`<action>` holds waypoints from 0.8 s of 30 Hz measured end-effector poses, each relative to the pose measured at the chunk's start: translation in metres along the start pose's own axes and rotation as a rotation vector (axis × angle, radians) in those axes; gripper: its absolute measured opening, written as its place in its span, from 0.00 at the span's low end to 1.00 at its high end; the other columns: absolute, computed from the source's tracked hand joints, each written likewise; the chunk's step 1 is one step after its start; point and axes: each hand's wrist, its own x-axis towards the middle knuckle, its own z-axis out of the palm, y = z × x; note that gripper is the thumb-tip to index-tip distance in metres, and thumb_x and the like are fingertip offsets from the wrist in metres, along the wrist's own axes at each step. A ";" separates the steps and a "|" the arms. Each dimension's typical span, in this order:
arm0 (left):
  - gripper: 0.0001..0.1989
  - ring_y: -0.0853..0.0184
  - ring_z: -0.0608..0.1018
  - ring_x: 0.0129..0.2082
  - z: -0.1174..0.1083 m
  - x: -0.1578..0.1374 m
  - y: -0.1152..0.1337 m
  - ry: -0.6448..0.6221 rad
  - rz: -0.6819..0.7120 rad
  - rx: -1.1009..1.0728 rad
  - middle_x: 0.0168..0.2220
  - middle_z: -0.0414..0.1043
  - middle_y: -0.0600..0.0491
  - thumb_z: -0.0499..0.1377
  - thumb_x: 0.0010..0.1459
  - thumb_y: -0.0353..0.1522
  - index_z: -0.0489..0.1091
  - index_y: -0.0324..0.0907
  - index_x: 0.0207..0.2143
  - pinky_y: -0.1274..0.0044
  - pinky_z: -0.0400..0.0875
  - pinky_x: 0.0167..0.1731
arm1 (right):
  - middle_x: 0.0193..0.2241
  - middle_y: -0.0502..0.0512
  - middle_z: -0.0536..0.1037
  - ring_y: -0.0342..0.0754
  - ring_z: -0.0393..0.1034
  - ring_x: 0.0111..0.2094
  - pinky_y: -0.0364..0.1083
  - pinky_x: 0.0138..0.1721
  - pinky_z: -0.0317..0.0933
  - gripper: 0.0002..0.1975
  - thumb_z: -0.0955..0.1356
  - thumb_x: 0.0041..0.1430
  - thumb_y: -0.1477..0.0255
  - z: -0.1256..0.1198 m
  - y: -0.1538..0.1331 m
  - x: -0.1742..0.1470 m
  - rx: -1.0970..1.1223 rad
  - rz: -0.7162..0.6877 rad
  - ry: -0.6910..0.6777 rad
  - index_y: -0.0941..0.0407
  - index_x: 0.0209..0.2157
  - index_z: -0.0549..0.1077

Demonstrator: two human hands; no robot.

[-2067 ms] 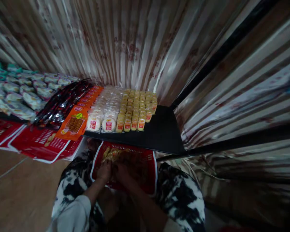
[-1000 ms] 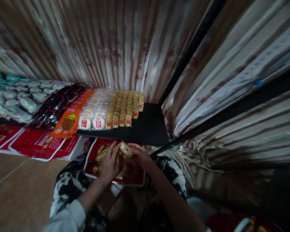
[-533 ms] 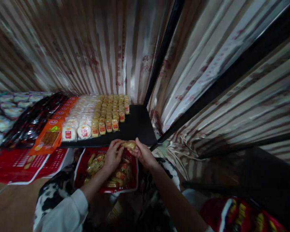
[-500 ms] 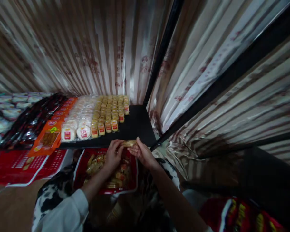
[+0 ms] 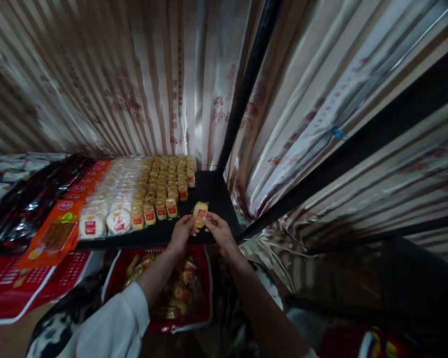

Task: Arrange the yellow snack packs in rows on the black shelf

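Note:
A yellow wrapped snack cake (image 5: 200,214) with a red label is held upright over the black shelf (image 5: 218,199). My left hand (image 5: 182,233) pinches its lower left side, and my right hand (image 5: 217,229) grips it at the right. Left of it stand rows of matching yellow packets (image 5: 160,186), labels facing me. Below my forearms sits a red basket (image 5: 210,283) holding more of these packets (image 5: 179,293), partly hidden by my left arm.
Further left on the shelf lie white round packets (image 5: 118,220), orange packets (image 5: 57,228), dark shiny packs (image 5: 30,199) and white packs (image 5: 13,169). A second red basket (image 5: 7,293) is at the lower left. Black posts (image 5: 242,99) and a striped curtain (image 5: 153,74) rise behind.
The cake packet has been turned from lying sideways to upright, its label now showing. My hands have closed in on its lower sides. The view has shifted slightly.

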 end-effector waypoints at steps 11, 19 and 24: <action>0.12 0.69 0.74 0.28 0.017 0.014 0.004 0.256 0.150 0.536 0.29 0.72 0.53 0.60 0.51 0.34 0.69 0.40 0.38 0.80 0.66 0.27 | 0.39 0.58 0.76 0.49 0.71 0.34 0.49 0.37 0.65 0.25 0.70 0.46 0.57 0.003 0.007 0.020 -0.170 -0.066 0.179 0.56 0.44 0.72; 0.15 0.59 0.73 0.44 0.013 0.016 0.049 -0.015 0.667 1.449 0.40 0.70 0.46 0.54 0.54 0.29 0.71 0.40 0.44 0.71 0.69 0.44 | 0.49 0.55 0.74 0.53 0.64 0.48 0.53 0.52 0.58 0.20 0.64 0.57 0.73 -0.014 -0.020 0.025 -0.894 -0.628 -0.067 0.49 0.52 0.71; 0.23 0.57 0.71 0.48 0.021 0.024 0.051 0.155 0.771 1.292 0.49 0.65 0.42 0.52 0.56 0.29 0.61 0.38 0.56 0.66 0.69 0.48 | 0.38 0.55 0.77 0.50 0.67 0.36 0.50 0.43 0.62 0.15 0.67 0.53 0.69 -0.014 -0.017 0.052 -0.749 -0.477 0.050 0.52 0.44 0.75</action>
